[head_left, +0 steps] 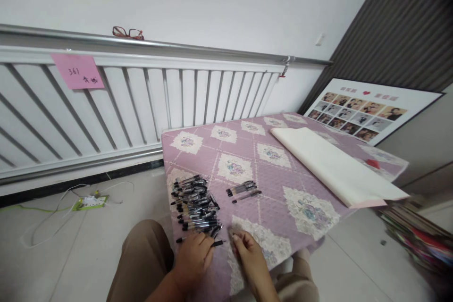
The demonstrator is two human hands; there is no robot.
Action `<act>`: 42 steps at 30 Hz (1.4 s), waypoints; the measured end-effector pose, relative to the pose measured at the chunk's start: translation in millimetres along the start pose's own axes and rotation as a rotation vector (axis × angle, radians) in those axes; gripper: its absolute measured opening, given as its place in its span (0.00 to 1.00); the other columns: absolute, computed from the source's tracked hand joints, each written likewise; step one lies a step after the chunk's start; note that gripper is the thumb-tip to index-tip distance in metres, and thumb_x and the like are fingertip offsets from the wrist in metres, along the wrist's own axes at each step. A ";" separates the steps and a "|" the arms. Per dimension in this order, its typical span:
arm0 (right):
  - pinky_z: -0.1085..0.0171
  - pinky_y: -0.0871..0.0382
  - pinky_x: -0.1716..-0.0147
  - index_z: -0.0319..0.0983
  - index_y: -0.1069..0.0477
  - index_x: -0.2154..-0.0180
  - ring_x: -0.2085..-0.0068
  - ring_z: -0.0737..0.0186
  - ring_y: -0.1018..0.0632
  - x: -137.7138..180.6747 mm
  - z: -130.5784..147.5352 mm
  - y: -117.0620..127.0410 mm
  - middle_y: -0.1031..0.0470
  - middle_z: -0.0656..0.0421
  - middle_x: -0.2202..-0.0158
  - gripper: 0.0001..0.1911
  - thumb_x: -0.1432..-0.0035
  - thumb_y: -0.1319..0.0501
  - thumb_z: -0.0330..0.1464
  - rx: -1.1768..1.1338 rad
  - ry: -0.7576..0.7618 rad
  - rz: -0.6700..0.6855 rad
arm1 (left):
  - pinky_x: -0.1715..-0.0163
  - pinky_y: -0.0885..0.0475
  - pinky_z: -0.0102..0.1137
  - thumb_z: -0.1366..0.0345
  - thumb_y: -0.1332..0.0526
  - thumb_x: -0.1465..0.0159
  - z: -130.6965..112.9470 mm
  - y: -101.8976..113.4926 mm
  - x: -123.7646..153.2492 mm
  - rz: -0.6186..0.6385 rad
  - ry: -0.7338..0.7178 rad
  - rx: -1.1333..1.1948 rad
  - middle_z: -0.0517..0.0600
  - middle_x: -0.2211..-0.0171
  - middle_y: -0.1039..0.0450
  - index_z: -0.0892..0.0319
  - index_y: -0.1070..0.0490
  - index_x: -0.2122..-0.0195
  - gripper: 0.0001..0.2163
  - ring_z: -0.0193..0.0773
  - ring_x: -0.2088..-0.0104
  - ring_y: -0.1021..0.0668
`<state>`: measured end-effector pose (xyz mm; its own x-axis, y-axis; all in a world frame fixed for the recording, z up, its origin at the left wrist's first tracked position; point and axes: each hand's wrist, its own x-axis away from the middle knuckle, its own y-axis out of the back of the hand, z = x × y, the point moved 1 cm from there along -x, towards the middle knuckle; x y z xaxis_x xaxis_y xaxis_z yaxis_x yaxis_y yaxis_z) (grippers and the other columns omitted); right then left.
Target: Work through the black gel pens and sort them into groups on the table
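Note:
My left hand [193, 255] is closed at the near end of a pile of black pens [198, 205] with clear barrels. A dark pen [218, 243] sticks out to the right from its fingers. Just to the right, my right hand [248, 251] is pinched, thumb against fingers; something small and blurred may be at its fingertips, but I cannot make it out. Beyond it a small group of pens [244, 188] lies side by side, apart from the pile. All of this rests on a purple patterned tablecloth [215, 283].
A folded cream sheet [329, 165] crosses the table's right side, near a photo board [368, 111]. Behind stands a white radiator [177, 99] with a pink note [78, 71]; glasses [128, 33] sit on the pipe. A power strip [91, 202] lies on the floor at left.

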<state>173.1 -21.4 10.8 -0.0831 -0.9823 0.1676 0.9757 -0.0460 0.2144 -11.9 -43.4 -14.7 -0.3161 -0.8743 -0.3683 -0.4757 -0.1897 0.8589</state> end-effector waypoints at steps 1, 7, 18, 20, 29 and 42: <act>0.63 0.33 0.67 0.40 0.29 0.72 0.71 0.59 0.26 -0.3 0.9 -2.4 0.26 0.59 0.75 0.15 0.50 0.41 0.45 0.043 0.039 0.007 | 0.62 0.31 0.34 0.68 0.49 0.35 -0.1 0.4 -0.3 -0.008 0.002 -0.002 0.50 0.65 0.27 0.54 0.29 0.58 0.10 0.41 0.65 0.26; 0.61 0.31 0.59 0.40 0.25 0.64 0.63 0.56 0.22 -2.4 -2.7 -16.2 0.21 0.57 0.67 0.13 0.50 0.42 0.38 0.158 0.130 0.086 | 0.62 0.31 0.35 0.70 0.49 0.35 -0.6 3.1 -3.2 0.006 0.001 -0.047 0.49 0.65 0.26 0.55 0.28 0.57 0.11 0.41 0.64 0.26; 0.63 0.32 0.67 0.41 0.26 0.69 0.70 0.58 0.24 -0.2 -2.0 -12.3 0.24 0.59 0.74 0.12 0.50 0.43 0.41 0.193 0.130 -0.008 | 0.58 0.31 0.35 0.76 0.45 0.36 3.2 -0.9 -10.7 0.061 0.165 -0.223 0.49 0.56 0.27 0.52 0.29 0.51 0.16 0.40 0.58 0.27; 0.64 0.32 0.68 0.41 0.26 0.69 0.71 0.59 0.25 -0.2 -2.9 -13.0 0.25 0.60 0.74 0.12 0.51 0.42 0.40 0.201 0.137 -0.007 | 0.58 0.32 0.34 0.75 0.44 0.36 4.0 -0.2 -15.4 0.092 0.171 -0.222 0.49 0.55 0.28 0.52 0.28 0.52 0.15 0.40 0.57 0.27; 0.65 0.33 0.71 0.40 0.27 0.70 0.74 0.61 0.27 1.1 -10.5 -11.9 0.28 0.62 0.77 0.12 0.51 0.42 0.40 0.265 0.177 -0.063 | 0.50 0.32 0.40 0.71 0.41 0.39 14.0 10.2 -17.7 -0.026 0.129 -0.108 0.50 0.54 0.29 0.52 0.30 0.50 0.16 0.43 0.53 0.28; 0.60 0.35 0.44 0.42 0.31 0.47 0.45 0.53 0.28 -2.3 -4.4 -29.5 0.29 0.53 0.48 0.30 0.56 0.41 0.26 0.454 0.330 0.003 | 0.41 0.41 0.48 0.72 0.48 0.39 26.2 -15.5 33.8 -0.141 0.461 0.008 0.60 0.32 0.62 0.58 0.64 0.32 0.36 0.51 0.34 0.50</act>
<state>145.5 -18.6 -0.1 0.0590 -0.9904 -0.1253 0.7845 -0.0316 0.6193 -36.7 -58.3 -49.8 0.1482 -0.9475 -0.2832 -0.4945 -0.3190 0.8085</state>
